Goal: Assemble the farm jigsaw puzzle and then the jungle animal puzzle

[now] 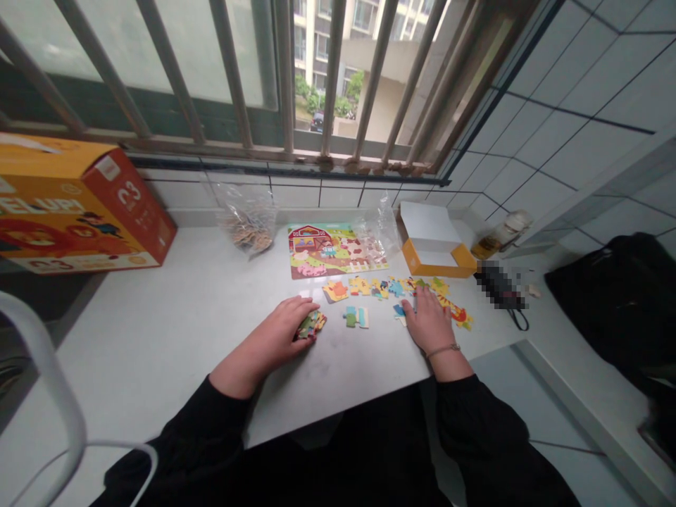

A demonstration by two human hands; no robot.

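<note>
My left hand (pixel 289 325) is wrapped round a small stack of puzzle pieces (pixel 313 324) on the white counter. My right hand (pixel 427 318) lies over the right part of a row of colourful pieces, its fingers spread; a blue piece (pixel 400 312) shows beside the thumb. Between the hands lie two joined pieces (pixel 355 317), green, blue and cream. Above them run an orange piece (pixel 335 291), yellow pieces (pixel 360 285) and a light blue one (pixel 396 286). Red and yellow pieces (pixel 459 315) extend to the right of my right hand.
Behind the pieces lies a farm picture (pixel 322 253), partly under a clear bag (pixel 383 232). Another bag (pixel 251 229) holds brownish pieces. An open yellow-and-white box (pixel 441 264), a bottle (pixel 501 236) and a black bag (pixel 612 303) are right; a large orange box (pixel 132 204) stands left.
</note>
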